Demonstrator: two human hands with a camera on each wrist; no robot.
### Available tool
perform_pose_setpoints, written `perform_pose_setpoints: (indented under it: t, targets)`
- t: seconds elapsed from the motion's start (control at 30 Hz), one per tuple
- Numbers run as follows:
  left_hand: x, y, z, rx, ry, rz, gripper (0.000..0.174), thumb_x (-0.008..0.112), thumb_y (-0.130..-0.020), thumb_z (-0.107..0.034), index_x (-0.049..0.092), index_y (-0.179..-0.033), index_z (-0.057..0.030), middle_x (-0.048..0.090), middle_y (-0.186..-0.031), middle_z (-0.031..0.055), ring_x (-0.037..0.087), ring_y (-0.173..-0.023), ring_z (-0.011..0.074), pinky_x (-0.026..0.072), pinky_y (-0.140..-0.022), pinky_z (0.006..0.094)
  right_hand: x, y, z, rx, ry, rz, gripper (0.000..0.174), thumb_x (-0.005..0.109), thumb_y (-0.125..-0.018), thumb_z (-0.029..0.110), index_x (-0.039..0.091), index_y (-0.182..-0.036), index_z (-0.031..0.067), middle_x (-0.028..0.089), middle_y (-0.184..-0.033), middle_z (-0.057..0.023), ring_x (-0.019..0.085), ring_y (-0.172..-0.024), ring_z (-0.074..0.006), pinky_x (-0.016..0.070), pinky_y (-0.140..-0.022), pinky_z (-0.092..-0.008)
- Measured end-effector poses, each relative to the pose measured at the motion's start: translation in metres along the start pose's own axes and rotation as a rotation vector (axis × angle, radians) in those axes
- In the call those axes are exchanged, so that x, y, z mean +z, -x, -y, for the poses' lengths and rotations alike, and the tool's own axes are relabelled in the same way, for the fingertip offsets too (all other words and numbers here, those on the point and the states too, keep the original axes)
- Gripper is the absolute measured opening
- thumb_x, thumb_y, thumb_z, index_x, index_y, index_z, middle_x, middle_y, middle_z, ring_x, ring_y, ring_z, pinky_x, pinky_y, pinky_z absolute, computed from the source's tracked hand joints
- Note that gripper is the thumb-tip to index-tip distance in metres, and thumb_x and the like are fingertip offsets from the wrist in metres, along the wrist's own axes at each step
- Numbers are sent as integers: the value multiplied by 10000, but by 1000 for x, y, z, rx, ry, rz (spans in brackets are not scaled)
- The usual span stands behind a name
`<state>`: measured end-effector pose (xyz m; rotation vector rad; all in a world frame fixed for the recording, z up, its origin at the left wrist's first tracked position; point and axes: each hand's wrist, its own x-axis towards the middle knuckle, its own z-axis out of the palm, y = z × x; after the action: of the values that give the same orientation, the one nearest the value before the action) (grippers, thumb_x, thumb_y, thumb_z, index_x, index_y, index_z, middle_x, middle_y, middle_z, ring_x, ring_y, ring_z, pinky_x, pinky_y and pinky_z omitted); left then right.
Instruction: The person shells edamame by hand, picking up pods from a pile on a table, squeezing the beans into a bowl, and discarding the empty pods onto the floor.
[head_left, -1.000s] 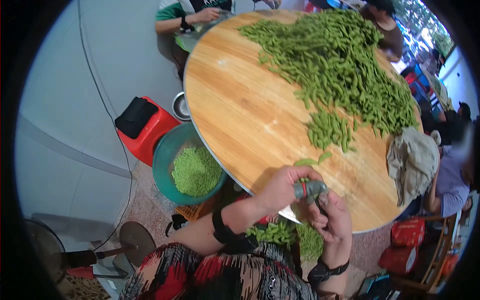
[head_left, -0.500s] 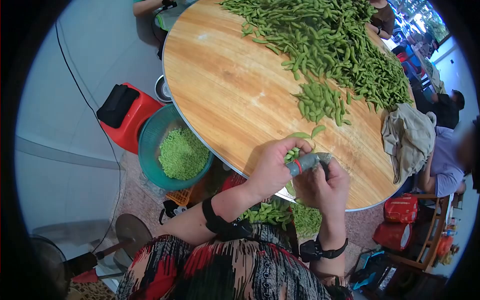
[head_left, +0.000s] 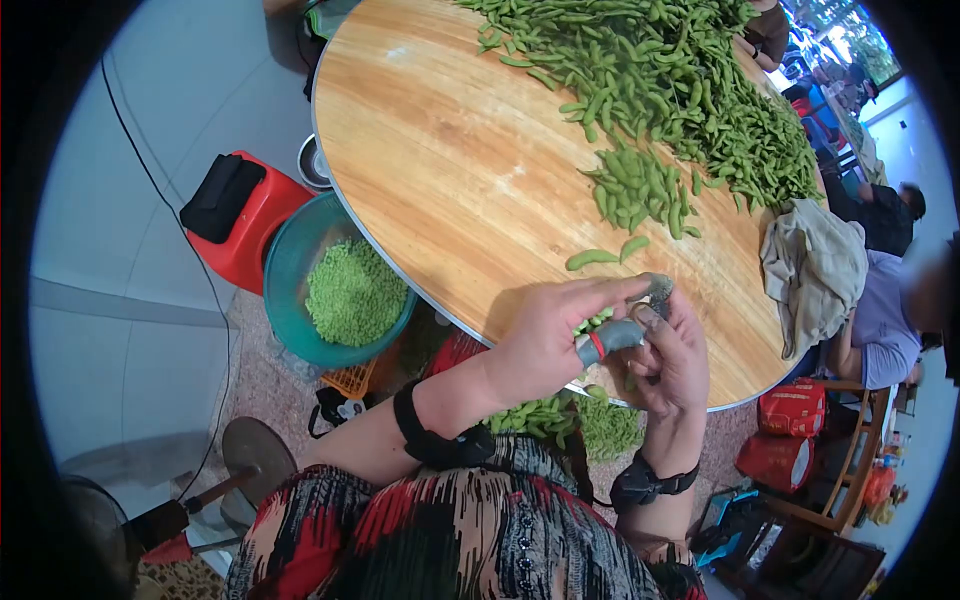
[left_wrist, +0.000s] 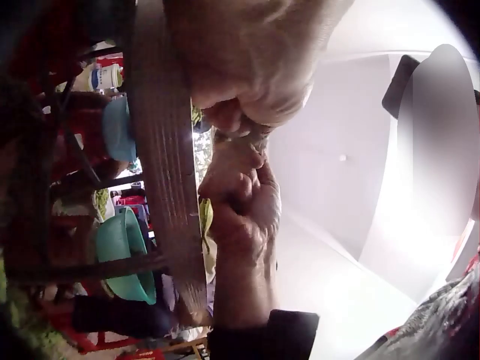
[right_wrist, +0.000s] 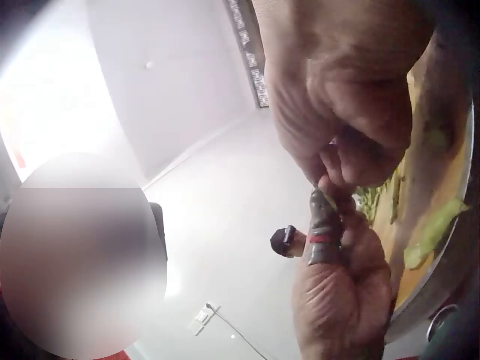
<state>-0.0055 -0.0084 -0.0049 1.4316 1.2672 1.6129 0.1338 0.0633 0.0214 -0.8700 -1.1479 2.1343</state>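
Green pod (head_left: 592, 322), between left hand (head_left: 545, 345), right hand (head_left: 678, 365)

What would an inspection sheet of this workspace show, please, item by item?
Surface: round wooden table, much of the near half bare.
Job's things: large heap of green pods; two loose pods nearer the hands; teal basin of shelled beans on the floor.
Clutter: crumpled cloth on the table's right edge; more pods below the table edge.
Hands: left hand and right hand meet at the table edge, pinching a pod; grey thumb cover with a red band on the left.
Cables: thin black cable across the floor.
Surroundings: red stool, seated people on the right.
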Motion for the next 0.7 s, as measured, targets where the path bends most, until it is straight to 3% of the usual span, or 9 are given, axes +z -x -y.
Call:
perform_pose_setpoints:
  t: [0.07, 0.3, 0.33, 0.4, 0.47, 0.53, 0.63, 0.67, 0.7]
  targets:
    - [3, 0, 3, 179, -88, -19, 338, 641, -758, -34, 591, -1091, -43, 604, -813, 84, 607, -742, 202, 477, -674, 287, -1, 1, -6, 12, -107, 1, 173, 504, -856, 51, 486, -1026, 22, 508, -648, 3, 344, -396, -10, 253, -336, -151]
    - [7, 7, 4, 204, -34, -83, 243, 631, -752, -19, 625, -995, -16, 607, -811, 119, 623, -768, 230, 486, -641, 271, 14, 8, -19, -23, -511, -94, 71, 455, -852, 25, 489, -915, 28, 435, -573, 15, 294, -375, -20, 239, -317, -161]
    - [5, 6, 6, 188, -20, -103, 222, 622, -767, -16, 621, -988, -18, 611, -823, 88, 605, -749, 175, 472, -635, 250, 20, 9, -18, -24, -511, -95, 71, 455, -852, 25, 489, -915, 28, 435, -573, 15, 294, -375, -20, 239, -317, -161]
    - [4, 8, 5, 175, -5, -122, 201, 613, -781, -12, 617, -981, -20, 616, -835, 56, 587, -730, 120, 459, -628, 228, 30, 12, -17, -173, -132, -196, 85, 457, -839, -2, 487, -914, 27, 459, -620, 11, 352, -416, -30, 275, -357, -169]
    - [1, 12, 0, -453, 605, -57, 147, 575, -808, -11, 600, -948, -47, 586, -809, 1, 525, -674, 62, 420, -582, 199, 27, 10, -24, -281, 52, -227, 128, 477, -827, -26, 494, -945, 20, 505, -704, -4, 440, -524, -40, 353, -468, -172]
    - [-4, 12, -1, -361, 489, -121, 206, 499, -825, 21, 577, -997, -62, 556, -796, -21, 474, -645, 37, 380, -554, 169, 19, 9, -25, -574, 590, -209, 149, 512, -824, -27, 512, -968, 14, 536, -779, -15, 486, -627, -55, 399, -578, -185]
    - [-48, 13, 0, -329, 489, -456, 227, 430, -846, 14, 546, -1029, -54, 557, -825, 2, 475, -659, 48, 375, -557, 169, -7, 8, -7, -500, 1132, -235, 116, 578, -812, 62, 550, -899, -9, 562, -700, -91, 553, -636, -154, 439, -601, -270]
    - [-66, 17, -1, -202, 102, -560, 214, 431, -852, 0, 545, -1025, -52, 548, -822, 1, 470, -657, 49, 372, -559, 168, -18, 11, 1, -421, 1463, -198, 129, 596, -804, 92, 560, -877, -8, 562, -672, -121, 561, -615, -187, 444, -593, -288]
    - [-85, 21, -2, -69, -287, -652, 202, 432, -858, -14, 544, -1022, -49, 539, -818, 1, 464, -654, 50, 369, -561, 167, -24, 15, 10, -426, 1462, -200, 129, 596, -804, 92, 560, -877, -8, 562, -672, -121, 561, -615, -187, 444, -593, -288]
